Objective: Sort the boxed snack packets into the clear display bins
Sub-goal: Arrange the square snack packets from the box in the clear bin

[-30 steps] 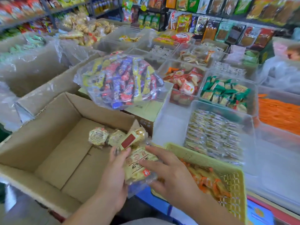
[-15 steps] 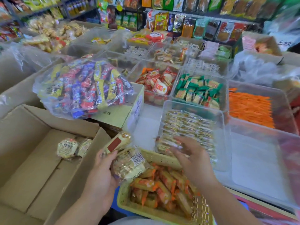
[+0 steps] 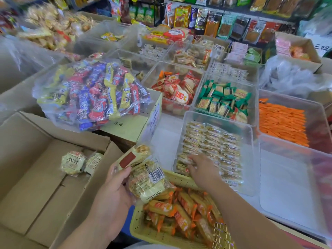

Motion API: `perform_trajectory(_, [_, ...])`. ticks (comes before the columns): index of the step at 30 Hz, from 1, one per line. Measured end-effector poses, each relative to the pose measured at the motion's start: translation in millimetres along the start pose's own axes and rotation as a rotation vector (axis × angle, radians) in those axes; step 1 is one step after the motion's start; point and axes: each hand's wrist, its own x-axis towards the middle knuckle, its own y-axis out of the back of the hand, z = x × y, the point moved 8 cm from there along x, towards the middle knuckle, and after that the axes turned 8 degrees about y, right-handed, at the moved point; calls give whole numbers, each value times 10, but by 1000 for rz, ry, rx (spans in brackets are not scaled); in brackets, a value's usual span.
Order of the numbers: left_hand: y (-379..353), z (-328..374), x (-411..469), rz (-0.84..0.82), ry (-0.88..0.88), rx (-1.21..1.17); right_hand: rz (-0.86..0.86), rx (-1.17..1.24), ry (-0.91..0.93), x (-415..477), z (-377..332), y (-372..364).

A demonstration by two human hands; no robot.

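- Right hand (image 3: 203,169) is now reaching further into the clear bin (image 3: 250,159) than half a second ago, when it was hovering at the near rim.
- Its fingers are lying stretched over the pale packets (image 3: 212,146) in the near left corner; cannot tell whether they are pinching one.
- Left hand (image 3: 115,191) is still gripping a stack of snack packets (image 3: 146,178), thumb on top, just above the near left corner of the yellow basket (image 3: 143,234); this is unchanged.
- Two round packets (image 3: 72,163) are lying in the cardboard box (image 3: 36,186) at left, as before.
- Orange packets (image 3: 181,211) are filling the basket, which is sitting just in front of the bin.
- White counter (image 3: 165,141) is carrying more clear bins: green packets (image 3: 224,101), red-and-white packets (image 3: 177,90), orange sticks (image 3: 282,123).
- A clear bag of mixed sweets (image 3: 89,94) is resting on a small carton (image 3: 129,128) behind the box.
- Shelves (image 3: 224,24) of hanging packs are lining the back.
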Motion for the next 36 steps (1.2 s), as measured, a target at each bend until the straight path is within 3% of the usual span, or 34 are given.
perform_trajectory(6, [-54,82,-80,-49,-34,-23,-131,-10,23,-45,-85,34])
perform_trajectory(9, [-151,132,-161,-88,-34,2,-15,20,87,-198,-365,301])
perform_trajectory(12, [-227,213,-194,8,-73,169,51,429,170,-528,-803,558])
perform_trajectory(15, [-330,307,-234,78,-149,337,-99,1012,98,-807,-1161,508])
perform_trajectory(17, [-460,343,-283,36,-244,517,-126,1134,70,-901,-1265,454])
perform_trajectory(22, [-619,332,-342,-22,-367,811,3,1206,-36,-949,-1177,417])
perform_trajectory(31, [-559,173,-228,-63,-239,672,38,1233,28,-1001,-1143,481])
perform_trajectory(36, [-522,208,-206,-19,-273,670,109,1092,115,-1019,-1161,590])
